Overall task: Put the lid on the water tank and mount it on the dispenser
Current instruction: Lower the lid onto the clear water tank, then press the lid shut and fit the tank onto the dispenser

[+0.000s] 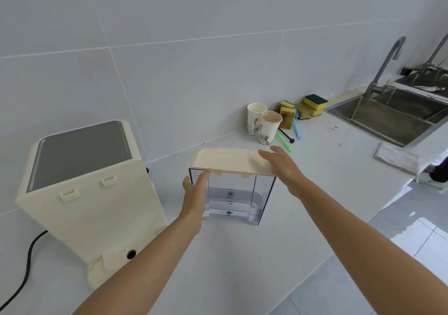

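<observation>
Kitchen / pantry area, prob. office or shared. Evidence: white countertop (315, 169) w/ steel double sink (388, 118) + gooseneck taps (388, 65), sponges (312, 103), used paper cups (263, 125), tiled wall (194, 60), countertop water dispenser (92, 193).

Pale grey tiled wall (194, 36) behind a white countertop (242, 254) running to a steel sink (388, 118) with two curved faucets (388, 65) at its far right end; glossy light-grey tiled floor (388, 254) along the counter's right edge.
</observation>
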`<state>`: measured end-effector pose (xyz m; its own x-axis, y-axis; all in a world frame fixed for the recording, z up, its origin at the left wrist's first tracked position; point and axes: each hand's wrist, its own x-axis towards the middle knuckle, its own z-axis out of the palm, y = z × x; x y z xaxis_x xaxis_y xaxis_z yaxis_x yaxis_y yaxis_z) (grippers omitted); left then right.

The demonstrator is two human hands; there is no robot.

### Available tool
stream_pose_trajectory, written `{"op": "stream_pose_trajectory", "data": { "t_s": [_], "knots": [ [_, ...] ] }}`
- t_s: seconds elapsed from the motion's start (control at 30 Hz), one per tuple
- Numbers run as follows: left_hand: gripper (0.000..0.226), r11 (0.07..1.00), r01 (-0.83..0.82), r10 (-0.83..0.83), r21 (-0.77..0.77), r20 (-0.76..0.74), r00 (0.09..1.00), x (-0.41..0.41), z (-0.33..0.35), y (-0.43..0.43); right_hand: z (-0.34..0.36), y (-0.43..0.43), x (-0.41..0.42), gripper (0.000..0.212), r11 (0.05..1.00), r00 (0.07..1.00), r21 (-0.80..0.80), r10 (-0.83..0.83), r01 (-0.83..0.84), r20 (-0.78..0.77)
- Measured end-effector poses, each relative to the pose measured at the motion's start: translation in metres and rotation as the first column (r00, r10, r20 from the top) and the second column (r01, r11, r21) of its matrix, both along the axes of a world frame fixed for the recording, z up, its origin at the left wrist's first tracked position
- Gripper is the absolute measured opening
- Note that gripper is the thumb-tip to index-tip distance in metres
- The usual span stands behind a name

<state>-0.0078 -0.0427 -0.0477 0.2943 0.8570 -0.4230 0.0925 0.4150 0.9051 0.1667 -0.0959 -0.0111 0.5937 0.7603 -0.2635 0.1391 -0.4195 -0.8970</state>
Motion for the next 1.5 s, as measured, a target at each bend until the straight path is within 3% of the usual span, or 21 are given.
{"op": "stream_pose_trajectory", "data": {
  "t_s": [0.23,0.4,0.67,0.77,1.03,1.27,1.4,1.5],
  "knots": [
    [0.085,0.991,-0.114,0.108,-0.066,-0.076,0.991,0.025,0.011,0.009,-0.005,0.019,0.010,0.045,0.985,0.991,-0.108,0.132,-0.131,0.000],
    [0.081,0.993,-0.109,0.116,0.050,-0.160,0.980,0.034,0.004,0.019,-0.013,0.018,0.012,0.034,0.986,0.993,-0.122,0.107,-0.112,-0.043],
    [0.070,0.988,0.013,0.010,0.153,-0.149,0.989,0.041,0.006,0.041,-0.017,0.004,-0.001,0.043,0.976,0.982,-0.167,0.161,-0.142,0.102],
    [0.059,0.975,0.082,-0.048,0.205,-0.165,0.985,0.045,0.008,0.051,-0.015,-0.005,-0.013,0.035,0.973,0.972,-0.165,0.184,-0.160,0.145],
    [0.022,0.932,0.244,-0.186,0.266,-0.226,0.956,0.060,0.017,0.068,-0.016,-0.013,-0.035,0.043,0.949,0.921,-0.225,0.279,-0.221,0.272],
    [0.034,0.904,0.357,-0.300,0.237,-0.243,0.922,0.057,0.028,0.068,-0.013,-0.014,-0.037,0.050,0.927,0.871,-0.309,0.323,-0.212,0.371],
    [0.035,0.882,0.299,-0.191,0.365,-0.304,0.933,0.046,0.034,0.058,0.003,-0.007,-0.017,0.046,0.963,0.868,-0.248,0.211,-0.106,0.450],
    [0.044,0.762,0.382,-0.094,0.523,-0.494,0.864,0.038,0.034,0.033,0.009,0.014,-0.003,0.044,0.986,0.884,-0.137,0.144,-0.092,0.444]
  ]
}}
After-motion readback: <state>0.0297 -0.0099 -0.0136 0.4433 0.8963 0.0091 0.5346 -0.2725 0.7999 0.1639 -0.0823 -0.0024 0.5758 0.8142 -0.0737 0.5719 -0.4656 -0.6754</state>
